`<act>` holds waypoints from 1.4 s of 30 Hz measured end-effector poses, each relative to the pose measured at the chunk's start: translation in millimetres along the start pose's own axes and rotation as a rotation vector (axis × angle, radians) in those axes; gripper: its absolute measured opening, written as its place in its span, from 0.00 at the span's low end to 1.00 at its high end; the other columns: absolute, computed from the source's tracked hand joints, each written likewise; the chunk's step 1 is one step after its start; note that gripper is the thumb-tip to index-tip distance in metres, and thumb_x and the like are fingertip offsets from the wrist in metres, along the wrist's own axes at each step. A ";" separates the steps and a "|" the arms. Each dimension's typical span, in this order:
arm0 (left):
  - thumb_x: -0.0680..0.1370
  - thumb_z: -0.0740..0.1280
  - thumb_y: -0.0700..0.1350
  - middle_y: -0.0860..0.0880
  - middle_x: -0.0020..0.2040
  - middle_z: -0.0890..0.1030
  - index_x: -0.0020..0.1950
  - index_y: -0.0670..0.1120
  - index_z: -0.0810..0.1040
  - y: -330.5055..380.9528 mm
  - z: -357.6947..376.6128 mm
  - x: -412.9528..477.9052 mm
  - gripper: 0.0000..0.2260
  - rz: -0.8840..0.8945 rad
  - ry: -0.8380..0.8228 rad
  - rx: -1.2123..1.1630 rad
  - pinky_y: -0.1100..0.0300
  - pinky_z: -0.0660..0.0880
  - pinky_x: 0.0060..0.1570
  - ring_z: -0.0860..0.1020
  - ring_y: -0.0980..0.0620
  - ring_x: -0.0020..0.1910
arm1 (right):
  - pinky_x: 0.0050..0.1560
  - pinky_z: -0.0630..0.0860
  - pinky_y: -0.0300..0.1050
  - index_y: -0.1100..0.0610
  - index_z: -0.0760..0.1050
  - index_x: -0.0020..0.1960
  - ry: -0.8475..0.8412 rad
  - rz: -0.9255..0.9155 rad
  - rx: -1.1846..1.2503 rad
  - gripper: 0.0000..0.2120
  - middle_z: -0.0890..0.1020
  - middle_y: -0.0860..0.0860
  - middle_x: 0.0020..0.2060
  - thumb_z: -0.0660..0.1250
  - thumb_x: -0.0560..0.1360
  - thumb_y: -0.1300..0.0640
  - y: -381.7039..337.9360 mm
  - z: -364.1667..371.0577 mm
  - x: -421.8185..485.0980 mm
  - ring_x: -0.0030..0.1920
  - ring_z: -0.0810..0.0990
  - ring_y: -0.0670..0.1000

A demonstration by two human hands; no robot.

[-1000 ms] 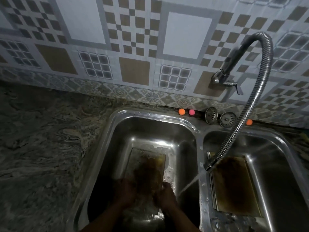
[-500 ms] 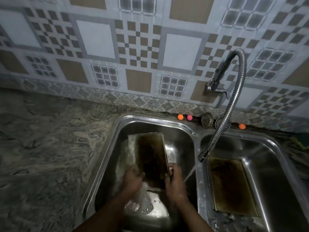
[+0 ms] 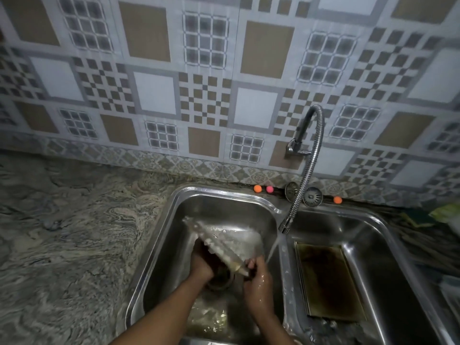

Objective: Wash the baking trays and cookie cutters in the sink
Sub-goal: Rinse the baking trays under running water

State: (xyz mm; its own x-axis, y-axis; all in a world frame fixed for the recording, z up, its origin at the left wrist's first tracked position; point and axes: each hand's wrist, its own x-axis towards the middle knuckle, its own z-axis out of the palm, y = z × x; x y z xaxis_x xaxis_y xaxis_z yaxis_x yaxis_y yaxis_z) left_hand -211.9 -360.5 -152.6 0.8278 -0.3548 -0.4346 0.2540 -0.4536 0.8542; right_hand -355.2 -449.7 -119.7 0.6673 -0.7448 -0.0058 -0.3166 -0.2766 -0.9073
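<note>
A baking tray [image 3: 225, 241], wet and blurred by motion, is tilted up over the left basin of the steel double sink [image 3: 159, 235]. My left hand [image 3: 201, 263] grips its lower left edge from beneath. My right hand [image 3: 257, 272] holds its near right corner with curled fingers. Water runs from the flexible faucet [image 3: 302, 183], whose nozzle [image 3: 284, 226] hangs over the divider, and the stream falls just right of the tray. A second, brown-stained baking tray [image 3: 328, 282] lies flat in the right basin. No cookie cutters are visible.
Two sink strainers [image 3: 312, 196] and three small orange and pink balls [image 3: 257, 188] sit on the sink's back ledge. The drain [image 3: 221, 280] shows below the tray. Marbled countertop [image 3: 62, 232] spreads to the left. Green items [image 3: 445, 212] lie at the far right.
The tray lay flat in the left basin, then was raised on its near end; now it is turned and tilted toward the water stream. The camera has pulled back.
</note>
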 end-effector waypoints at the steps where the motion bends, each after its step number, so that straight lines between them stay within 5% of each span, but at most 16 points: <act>1: 0.73 0.72 0.41 0.44 0.61 0.78 0.64 0.44 0.74 6.2 2.1 -4.6 0.20 0.116 0.087 0.054 0.56 0.75 0.55 0.77 0.45 0.58 | 0.38 0.69 0.34 0.51 0.70 0.45 0.037 0.048 0.014 0.19 0.76 0.45 0.38 0.63 0.69 0.75 -0.9 -1.2 -0.3 0.41 0.75 0.50; 6: 0.71 0.75 0.45 0.52 0.67 0.69 0.69 0.50 0.72 14.3 3.9 -30.9 0.27 0.426 0.139 0.398 0.57 0.69 0.64 0.69 0.50 0.65 | 0.45 0.77 0.43 0.53 0.76 0.51 0.086 0.201 0.100 0.09 0.82 0.47 0.43 0.70 0.74 0.63 9.5 -14.7 8.9 0.47 0.82 0.51; 11: 0.68 0.78 0.47 0.51 0.64 0.69 0.68 0.51 0.73 8.9 5.2 -36.3 0.30 0.395 0.079 0.437 0.61 0.71 0.63 0.73 0.52 0.62 | 0.53 0.75 0.47 0.51 0.71 0.56 0.008 0.305 0.071 0.12 0.81 0.51 0.50 0.68 0.76 0.61 19.2 -26.7 13.1 0.55 0.80 0.56; 15: 0.65 0.80 0.50 0.52 0.60 0.69 0.65 0.53 0.74 3.6 5.2 -36.6 0.30 0.323 0.030 0.479 0.65 0.69 0.60 0.73 0.54 0.59 | 0.62 0.74 0.50 0.50 0.63 0.72 -0.027 0.309 0.078 0.27 0.77 0.49 0.63 0.66 0.77 0.64 16.4 -37.7 15.0 0.62 0.76 0.54; 20: 0.67 0.77 0.56 0.54 0.49 0.82 0.51 0.54 0.81 1.5 12.3 -35.4 0.15 0.150 -0.119 0.475 0.62 0.77 0.50 0.81 0.56 0.47 | 0.43 0.79 0.39 0.39 0.57 0.71 -0.256 0.367 0.238 0.28 0.80 0.48 0.58 0.59 0.80 0.64 -0.4 -57.6 24.2 0.54 0.80 0.49; 24: 0.75 0.72 0.52 0.54 0.49 0.84 0.48 0.55 0.81 4.0 19.7 -42.7 0.04 0.093 -0.230 0.467 0.63 0.75 0.49 0.81 0.55 0.49 | 0.47 0.82 0.46 0.37 0.64 0.68 -0.329 0.374 0.257 0.26 0.83 0.48 0.54 0.59 0.79 0.64 0.8 -56.3 35.5 0.51 0.84 0.49; 27: 0.75 0.69 0.57 0.52 0.50 0.84 0.48 0.55 0.83 22.2 33.6 -49.6 0.08 0.037 -0.278 0.342 0.60 0.77 0.51 0.81 0.56 0.47 | 0.60 0.78 0.52 0.40 0.73 0.57 -0.298 0.312 0.151 0.16 0.82 0.50 0.57 0.62 0.77 0.60 -6.1 -52.2 38.3 0.54 0.81 0.49; 30: 0.81 0.58 0.60 0.48 0.46 0.85 0.52 0.48 0.84 51.0 52.3 -60.0 0.20 -0.085 -0.378 -0.008 0.60 0.78 0.43 0.83 0.53 0.44 | 0.63 0.72 0.41 0.42 0.64 0.69 -0.320 0.221 0.141 0.18 0.73 0.43 0.63 0.58 0.82 0.56 -12.6 -40.3 29.6 0.61 0.74 0.44; 32: 0.81 0.58 0.62 0.45 0.45 0.86 0.52 0.46 0.84 62.3 59.2 -57.9 0.24 -0.150 -0.405 -0.204 0.57 0.78 0.42 0.84 0.47 0.47 | 0.63 0.74 0.42 0.46 0.68 0.69 -0.321 0.235 0.216 0.15 0.76 0.45 0.62 0.54 0.83 0.54 -8.3 -25.1 23.4 0.59 0.76 0.42; 36: 0.77 0.64 0.43 0.42 0.43 0.84 0.58 0.40 0.76 61.3 56.5 -51.9 0.12 -0.098 -0.278 -0.198 0.54 0.80 0.39 0.84 0.45 0.42 | 0.69 0.71 0.51 0.43 0.74 0.67 -0.351 0.238 0.228 0.19 0.77 0.49 0.66 0.55 0.78 0.49 20.0 -5.7 24.6 0.64 0.76 0.45; 39: 0.79 0.61 0.36 0.46 0.58 0.82 0.74 0.56 0.63 56.8 49.7 -52.8 0.26 -0.009 -0.229 -0.171 0.47 0.80 0.56 0.82 0.45 0.56 | 0.75 0.61 0.49 0.44 0.63 0.75 -0.406 0.242 0.138 0.21 0.64 0.41 0.71 0.55 0.82 0.46 30.2 -5.4 21.8 0.73 0.64 0.46; 42: 0.80 0.58 0.34 0.50 0.66 0.76 0.78 0.64 0.49 57.3 46.2 -55.4 0.35 0.041 -0.206 -0.104 0.52 0.77 0.60 0.77 0.49 0.62 | 0.73 0.63 0.51 0.45 0.60 0.77 -0.370 0.292 0.016 0.36 0.66 0.45 0.73 0.49 0.75 0.28 44.8 -6.5 23.1 0.73 0.65 0.50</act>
State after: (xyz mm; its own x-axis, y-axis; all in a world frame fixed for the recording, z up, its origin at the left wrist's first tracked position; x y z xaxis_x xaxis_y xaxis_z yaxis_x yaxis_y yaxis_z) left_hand -266.2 -404.6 -92.8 0.7216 -0.5356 -0.4386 0.2811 -0.3522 0.8927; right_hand -358.3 -483.2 -157.8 0.7485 -0.5226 -0.4083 -0.5180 -0.0764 -0.8520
